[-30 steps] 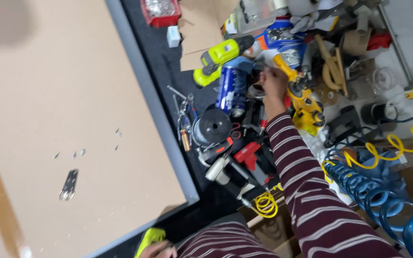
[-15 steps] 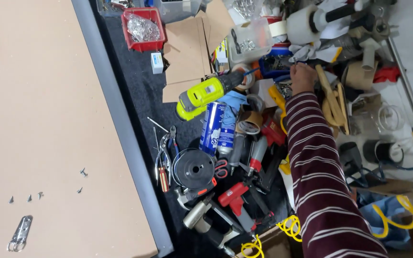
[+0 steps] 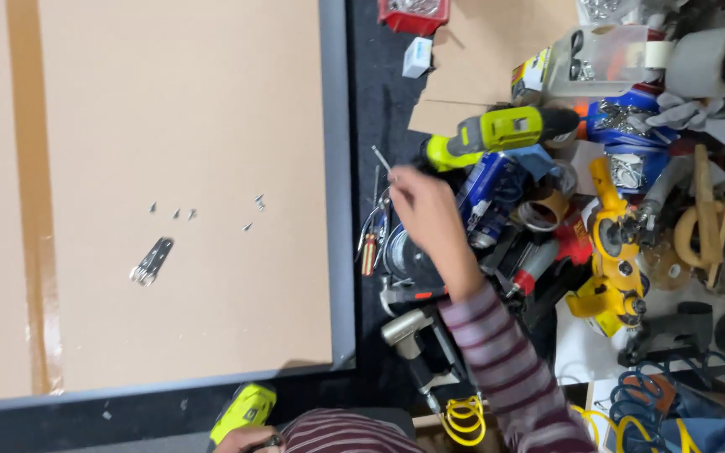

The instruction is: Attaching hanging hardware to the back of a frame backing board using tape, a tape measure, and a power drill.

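The right hand [image 3: 424, 211] pinches a thin metal bit [image 3: 382, 159] between fingertips, above the tool pile just off the board's [image 3: 186, 126] right edge; a green drill [image 3: 497, 132] lies just beyond it; loose screws [image 3: 211, 211] sit mid-board; the left hand [image 3: 241, 438], at the board's near edge, grips another green tool [image 3: 243, 411].

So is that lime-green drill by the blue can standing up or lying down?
Lying down: the lime-green drill rests on its side atop the tool pile, beside the blue can.
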